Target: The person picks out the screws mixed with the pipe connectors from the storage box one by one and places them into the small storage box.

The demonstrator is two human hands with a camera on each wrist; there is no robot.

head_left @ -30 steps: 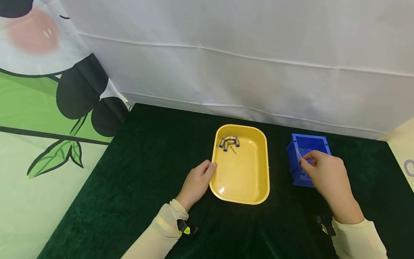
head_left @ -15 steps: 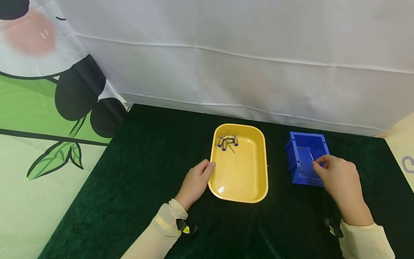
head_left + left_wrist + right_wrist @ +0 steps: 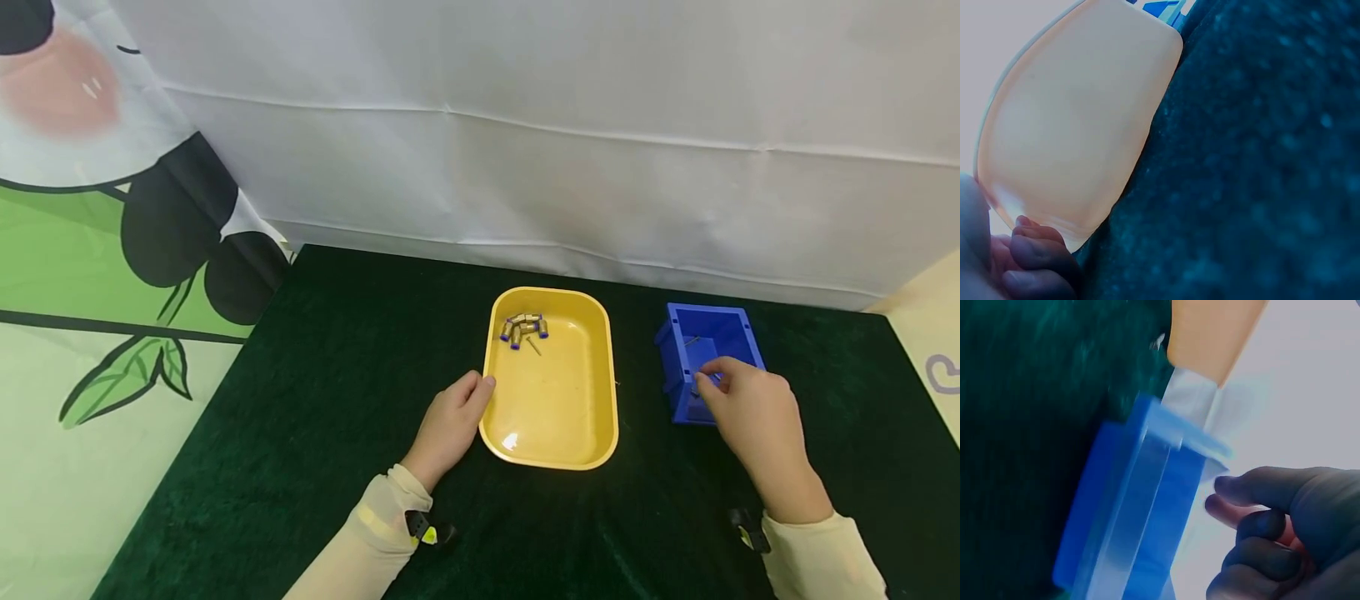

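Note:
My left hand [image 3: 450,421] grips the left rim of a yellow plastic tray [image 3: 577,417], thumb over the edge and fingers underneath. The left wrist view shows the fingers [image 3: 1041,250] curled at the tray's outer wall [image 3: 1079,112]. Several brass push-in fittings [image 3: 516,336] with blue collars lie at the tray's upper left, beside a screw [image 3: 533,346]. Over a blue plastic bin [image 3: 708,315] hovers my right hand [image 3: 757,425]; thumb and forefinger tips are close together, and nothing shows between them in the right wrist view. A thin screw [image 3: 692,340] lies inside the bin.
A dark green cloth [image 3: 360,350] covers the table. The bin stands to the right of the tray, with a strip of cloth between them. A white curtain [image 3: 525,192] hangs behind the table's back edge, and a printed cartoon sheet [image 3: 112,275] is at the left.
A screw was pinched in my right hand at the bin in both earlier frames; none is visible there now. That hand went right, then back left. The left hand keeps its hold on the tray.

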